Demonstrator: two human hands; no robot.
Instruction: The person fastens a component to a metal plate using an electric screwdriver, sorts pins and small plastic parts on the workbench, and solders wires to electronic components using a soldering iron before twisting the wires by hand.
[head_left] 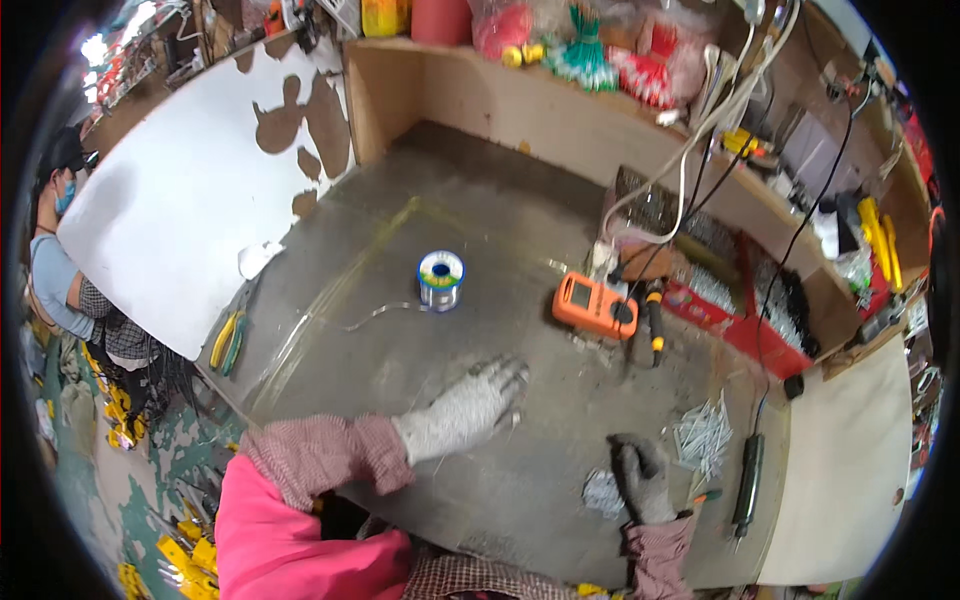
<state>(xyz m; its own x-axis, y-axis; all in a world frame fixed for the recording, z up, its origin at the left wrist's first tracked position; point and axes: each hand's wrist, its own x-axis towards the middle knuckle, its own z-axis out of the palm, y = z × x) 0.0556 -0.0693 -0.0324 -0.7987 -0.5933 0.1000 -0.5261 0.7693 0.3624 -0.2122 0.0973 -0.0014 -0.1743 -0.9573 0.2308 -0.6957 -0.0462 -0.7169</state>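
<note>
My left hand (pixel 468 408), in a light grey knit glove, lies stretched out over the grey tabletop (pixel 400 350) with nothing in it. My right hand (pixel 645 482), in a darker grey glove, rests at the lower right, fingers loosely bent and apart; I see nothing held. Just left of it is a small heap of grey metal pieces (pixel 603 493). Beyond it to the right lies a pile of thin silvery pins (pixel 703 437). A spool of solder wire (pixel 440 281) stands upright past my left hand, its loose end trailing left.
An orange multimeter (pixel 594 306) lies beside a black-and-yellow-handled tool (pixel 655 325). A dark soldering iron (pixel 748 485) is at the right edge, pliers (pixel 228 340) at the left. Behind stand a red parts bin (pixel 735 325) and a wooden shelf (pixel 520 120). Another person (pixel 65 270) sits far left.
</note>
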